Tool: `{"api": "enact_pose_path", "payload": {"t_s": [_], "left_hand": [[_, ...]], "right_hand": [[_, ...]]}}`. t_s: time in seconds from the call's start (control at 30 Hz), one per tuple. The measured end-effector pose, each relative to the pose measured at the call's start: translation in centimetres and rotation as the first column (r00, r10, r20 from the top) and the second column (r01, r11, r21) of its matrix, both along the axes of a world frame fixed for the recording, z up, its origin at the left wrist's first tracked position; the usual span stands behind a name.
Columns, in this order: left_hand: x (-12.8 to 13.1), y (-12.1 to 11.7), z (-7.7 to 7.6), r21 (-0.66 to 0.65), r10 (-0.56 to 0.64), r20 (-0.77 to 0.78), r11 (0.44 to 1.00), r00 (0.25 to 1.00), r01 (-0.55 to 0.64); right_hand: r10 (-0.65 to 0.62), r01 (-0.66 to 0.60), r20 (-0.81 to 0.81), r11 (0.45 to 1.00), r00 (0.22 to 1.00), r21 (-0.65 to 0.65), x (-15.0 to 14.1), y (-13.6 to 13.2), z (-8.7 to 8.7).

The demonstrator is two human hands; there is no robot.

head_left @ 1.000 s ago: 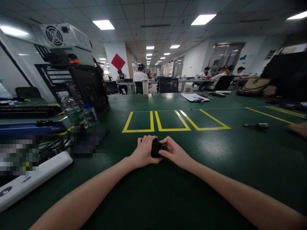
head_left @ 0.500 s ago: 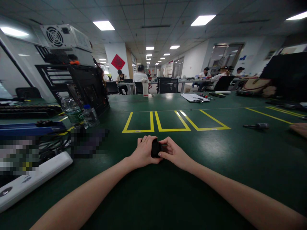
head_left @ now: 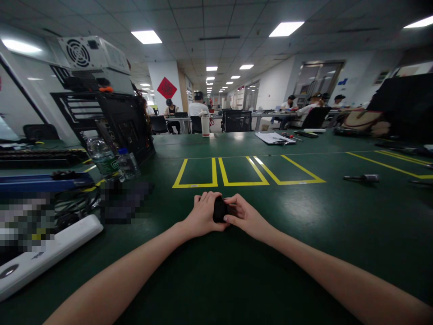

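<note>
Between my hands, just in front of the yellow tape outlines point(head_left: 194, 185), is a small black rounded object point(head_left: 220, 210); its kind does not show. My left hand point(head_left: 204, 213) wraps round it from the left, fingers over the far side and thumb along the near edge. From the right, my right hand point(head_left: 244, 215) pinches it with thumb and fingertips. Both hands are closed on it, low over the green table point(head_left: 230, 275). Much of the object is hidden by my fingers.
Bottles point(head_left: 103, 155), a computer case point(head_left: 118, 122) and a white power strip point(head_left: 50, 257) stand or lie at left. A dark-handled tool point(head_left: 367, 178) lies at right. Farther back are a paper cup point(head_left: 205, 125) and a clipboard point(head_left: 274, 138). People sit at distant desks.
My hands and the black object stay almost still. Another person's hand at the right edge has left the view, and a thin dark tool shows there now.
</note>
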State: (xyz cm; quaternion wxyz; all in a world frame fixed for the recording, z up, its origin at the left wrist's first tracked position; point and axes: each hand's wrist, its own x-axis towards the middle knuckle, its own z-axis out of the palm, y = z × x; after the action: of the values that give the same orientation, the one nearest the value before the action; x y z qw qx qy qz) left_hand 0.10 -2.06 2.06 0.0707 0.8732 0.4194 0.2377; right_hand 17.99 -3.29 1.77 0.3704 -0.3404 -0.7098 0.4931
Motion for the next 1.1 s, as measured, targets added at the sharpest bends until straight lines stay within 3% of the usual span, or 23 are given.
{"api": "enact_pose_path", "payload": {"t_s": [0.17,0.4,0.7,1.1], "left_hand": [[-0.09,-0.12,0.27,-0.023,-0.031,-0.005,0.999,1.000,0.031],[0.26,0.24,-0.52,0.018,0.017,-0.005,1.000,1.000,-0.017],[0.01,0.25,-0.34,-0.006,0.003,0.021,1.000,1.000,-0.003],[-0.04,0.05,0.07,-0.029,-0.014,0.007,0.999,1.000,0.014]], "right_hand": [[-0.036,0.036,0.006,0.999,0.999,0.007,-0.02,0.21,-0.12],[-0.020,0.020,0.012,1.000,1.000,0.021,-0.08,0.48,-0.74],[-0.060,0.060,0.013,0.998,0.998,0.010,-0.11,0.11,-0.01],[-0.023,0.023,-0.015,1.000,1.000,0.014,-0.10,0.15,-0.23]]}}
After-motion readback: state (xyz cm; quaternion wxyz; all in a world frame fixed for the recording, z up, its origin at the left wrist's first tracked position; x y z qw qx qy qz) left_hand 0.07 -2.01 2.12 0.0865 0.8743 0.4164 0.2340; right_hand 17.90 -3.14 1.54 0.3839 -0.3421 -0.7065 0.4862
